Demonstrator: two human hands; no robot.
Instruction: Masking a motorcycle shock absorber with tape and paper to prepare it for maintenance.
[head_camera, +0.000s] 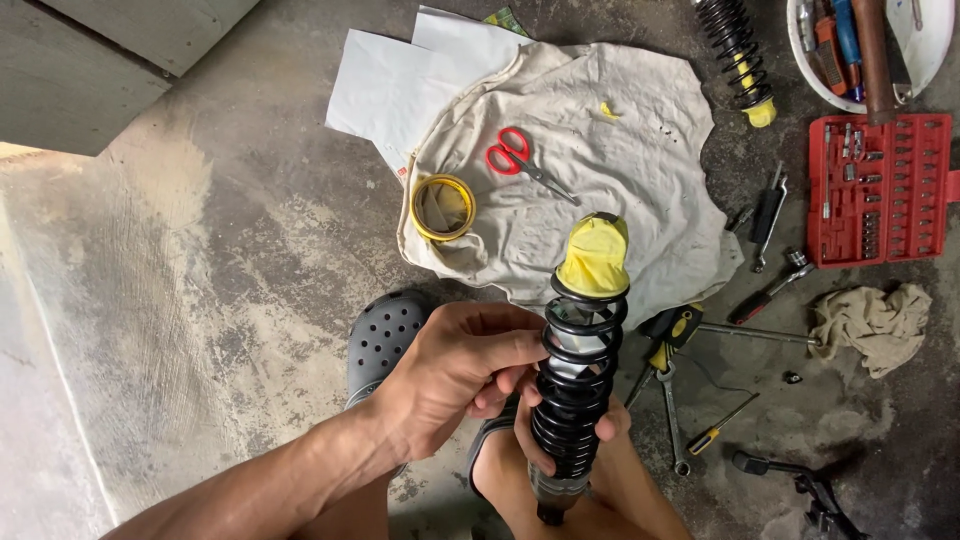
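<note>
Gripping a black coil shock (580, 385) with a yellow-wrapped top, lower middle of the frame.
Left hand (455, 375) pinches the coils, right hand (560, 440) wraps its lower part; red scissors (517, 157) lie on the cloth (620, 170) above.

Left hand (455, 375): forearm enters from lower left, wrist bent, fingers curled inward, thumb extended along the top. Right hand (560, 435): largely hidden, fingers wrapped in a closed grip, palm unseen.
</note>
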